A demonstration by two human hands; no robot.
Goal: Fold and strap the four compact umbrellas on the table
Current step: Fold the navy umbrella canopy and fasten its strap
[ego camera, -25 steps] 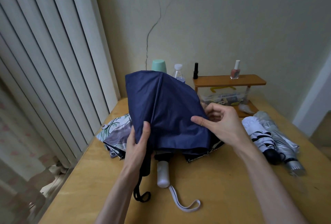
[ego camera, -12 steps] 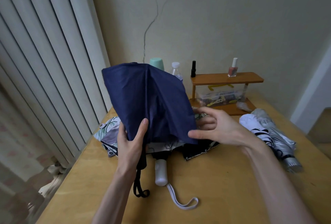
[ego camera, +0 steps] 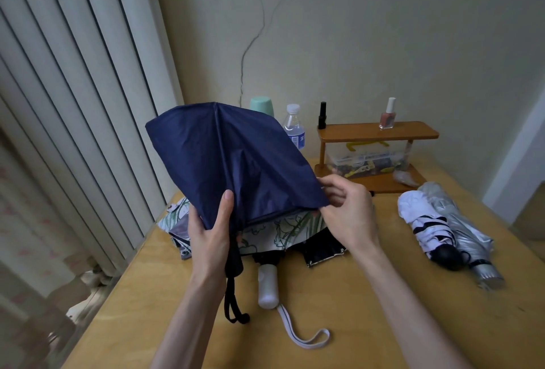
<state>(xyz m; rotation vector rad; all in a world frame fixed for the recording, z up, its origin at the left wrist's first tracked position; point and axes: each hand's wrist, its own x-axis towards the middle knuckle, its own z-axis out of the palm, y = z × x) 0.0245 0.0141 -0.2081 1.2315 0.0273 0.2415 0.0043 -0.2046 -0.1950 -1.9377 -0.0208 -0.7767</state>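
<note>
- Since half a second back, the right hand (ego camera: 348,212) has gone from spread fingers to a pinch on the hem of the navy umbrella (ego camera: 236,162)
- Left hand (ego camera: 211,233) grips the navy umbrella low, where the cloth gathers, with the thumb laid flat up the fabric; its black handle and wrist loop hang out at 6 o'clock
- Right hand pinches the canopy's lower corner, at 3 o'clock from the left hand
- Navy umbrella is held up off the table (ego camera: 354,324), with the canopy fanning to 12 o'clock above both hands, loose and unstrapped
- Step looks like smoothing the panels before wrapping: pull each flap taut, lay them all one way round the shaft, and keep the left grip firm so the ribs stay bunched
- Floral umbrella (ego camera: 283,230) lies loose under the hands; white-and-black umbrella (ego camera: 424,221) and silver umbrella (ego camera: 460,221) look rolled, at 3 o'clock
</note>
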